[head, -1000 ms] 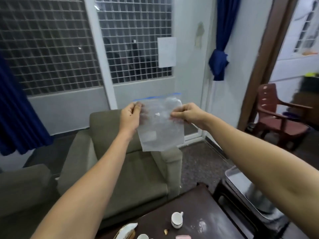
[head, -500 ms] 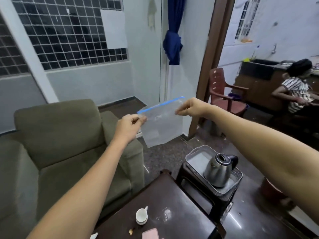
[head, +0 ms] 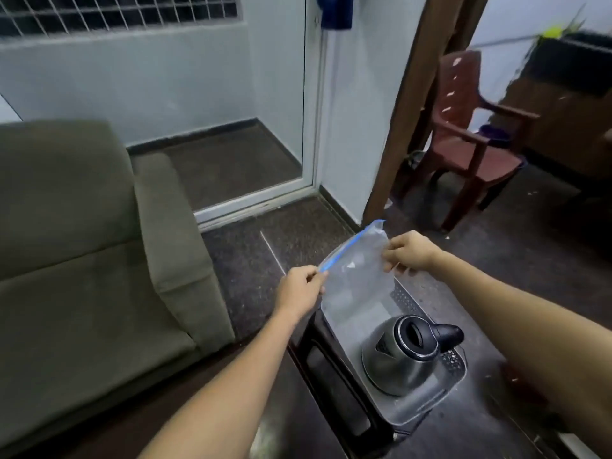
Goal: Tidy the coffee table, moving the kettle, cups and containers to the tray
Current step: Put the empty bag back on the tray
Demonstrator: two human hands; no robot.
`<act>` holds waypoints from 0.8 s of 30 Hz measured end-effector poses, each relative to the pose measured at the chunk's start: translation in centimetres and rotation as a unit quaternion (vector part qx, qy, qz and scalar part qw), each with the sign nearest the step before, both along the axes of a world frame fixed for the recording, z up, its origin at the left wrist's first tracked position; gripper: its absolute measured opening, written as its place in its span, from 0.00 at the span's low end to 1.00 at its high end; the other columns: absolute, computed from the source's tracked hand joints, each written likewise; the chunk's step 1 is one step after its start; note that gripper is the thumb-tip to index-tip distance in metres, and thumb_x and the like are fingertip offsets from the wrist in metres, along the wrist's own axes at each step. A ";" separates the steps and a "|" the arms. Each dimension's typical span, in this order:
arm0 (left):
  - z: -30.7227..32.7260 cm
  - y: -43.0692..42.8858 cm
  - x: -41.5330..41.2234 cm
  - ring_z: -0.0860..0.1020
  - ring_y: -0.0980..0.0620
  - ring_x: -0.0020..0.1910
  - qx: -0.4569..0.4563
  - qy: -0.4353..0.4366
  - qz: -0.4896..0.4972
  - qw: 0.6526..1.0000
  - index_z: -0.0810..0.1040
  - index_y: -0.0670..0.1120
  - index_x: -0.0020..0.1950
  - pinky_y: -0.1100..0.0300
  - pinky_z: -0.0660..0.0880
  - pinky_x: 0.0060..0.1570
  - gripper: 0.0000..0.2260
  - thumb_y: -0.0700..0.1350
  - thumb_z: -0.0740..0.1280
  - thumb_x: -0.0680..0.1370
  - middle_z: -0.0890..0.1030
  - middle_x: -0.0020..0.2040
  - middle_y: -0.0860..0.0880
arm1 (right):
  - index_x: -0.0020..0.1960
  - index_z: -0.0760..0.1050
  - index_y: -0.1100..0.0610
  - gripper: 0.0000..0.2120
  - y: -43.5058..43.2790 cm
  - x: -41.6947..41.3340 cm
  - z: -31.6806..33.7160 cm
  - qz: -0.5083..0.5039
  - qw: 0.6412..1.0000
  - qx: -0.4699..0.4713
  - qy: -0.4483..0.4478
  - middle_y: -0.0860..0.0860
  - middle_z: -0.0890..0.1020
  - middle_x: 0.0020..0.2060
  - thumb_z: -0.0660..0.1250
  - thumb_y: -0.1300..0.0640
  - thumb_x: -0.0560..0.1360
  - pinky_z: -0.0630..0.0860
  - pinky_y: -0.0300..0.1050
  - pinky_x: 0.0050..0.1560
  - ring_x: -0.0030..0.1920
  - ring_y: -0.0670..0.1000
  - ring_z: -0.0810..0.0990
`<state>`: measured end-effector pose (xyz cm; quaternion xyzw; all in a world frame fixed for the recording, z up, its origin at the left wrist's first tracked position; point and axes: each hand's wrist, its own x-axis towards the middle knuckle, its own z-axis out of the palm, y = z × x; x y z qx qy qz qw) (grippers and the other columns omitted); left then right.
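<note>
I hold a clear plastic zip bag (head: 356,286) with a blue seal strip by its top edge. My left hand (head: 299,288) pinches the left corner and my right hand (head: 409,255) pinches the right side. The bag hangs over the far end of a grey perforated tray (head: 427,404). A steel kettle (head: 402,356) with a black handle and open lid stands in the tray, just below and nearer than the bag. The tray rests on a dark stool (head: 334,389). Cups are out of view.
A green armchair (head: 86,260) fills the left. A corner of the dark coffee table (head: 291,422) lies at the bottom centre. A maroon plastic chair (head: 470,140) stands beyond the wooden door frame (head: 414,104). A dark floor mat (head: 271,246) lies ahead.
The view has swung right and down. Both hands have lowered the bag from chest height to just above the tray and kettle. The cup on the table has left the view.
</note>
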<state>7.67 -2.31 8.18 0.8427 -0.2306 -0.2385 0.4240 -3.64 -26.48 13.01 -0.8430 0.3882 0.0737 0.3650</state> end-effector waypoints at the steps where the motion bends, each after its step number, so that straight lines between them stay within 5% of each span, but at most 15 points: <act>1: -1.7 -1.5 0.0 0.78 0.51 0.29 0.005 0.012 0.002 1.000 0.81 0.47 0.37 0.51 0.81 0.44 0.14 0.52 0.67 0.79 0.85 0.34 0.51 | 0.45 0.83 0.60 0.08 -1.5 0.1 -1.8 -0.006 1.000 0.008 0.005 0.51 0.88 0.35 0.66 0.62 0.77 0.70 0.37 0.24 0.26 0.48 0.81; 9: -13.4 -8.8 2.0 0.77 0.58 0.24 0.046 0.052 0.005 0.998 0.80 0.50 0.38 0.54 0.82 0.46 0.14 0.54 0.65 0.79 0.85 0.32 0.58 | 0.42 0.83 0.57 0.08 -8.3 2.3 -13.6 -0.056 0.996 0.064 0.026 0.54 0.89 0.39 0.66 0.64 0.77 0.70 0.36 0.25 0.33 0.54 0.83; 14: -16.7 -10.0 3.6 0.82 0.53 0.27 0.041 0.048 0.010 0.998 0.82 0.51 0.42 0.55 0.82 0.47 0.11 0.53 0.65 0.80 0.85 0.33 0.60 | 0.51 0.78 0.61 0.02 -9.2 3.9 -17.8 -0.090 0.986 0.141 0.006 0.56 0.87 0.41 0.67 0.66 0.80 0.71 0.37 0.24 0.26 0.48 0.81; 18: -18.6 -9.7 3.9 0.82 0.54 0.27 0.036 0.031 0.027 0.998 0.82 0.55 0.43 0.55 0.82 0.47 0.10 0.53 0.64 0.80 0.85 0.34 0.60 | 0.56 0.68 0.55 0.13 -9.2 4.2 -20.3 -0.123 0.984 0.128 -0.017 0.57 0.80 0.32 0.72 0.62 0.78 0.70 0.38 0.21 0.20 0.50 0.75; 21: -19.6 -9.4 3.7 0.81 0.56 0.27 0.031 0.022 0.026 0.999 0.83 0.57 0.46 0.54 0.82 0.47 0.09 0.54 0.64 0.80 0.85 0.34 0.62 | 0.35 0.74 0.56 0.14 -9.2 3.7 -21.2 -0.004 0.999 0.047 0.017 0.55 0.76 0.23 0.73 0.53 0.75 0.68 0.39 0.24 0.21 0.52 0.72; 24: -20.2 -9.3 3.5 0.79 0.58 0.29 0.038 -0.007 0.013 0.999 0.82 0.59 0.47 0.54 0.82 0.48 0.08 0.55 0.63 0.80 0.84 0.34 0.64 | 0.39 0.79 0.56 0.11 -7.5 3.5 -21.6 0.143 0.966 0.186 0.111 0.51 0.84 0.32 0.72 0.54 0.79 0.76 0.40 0.32 0.31 0.47 0.80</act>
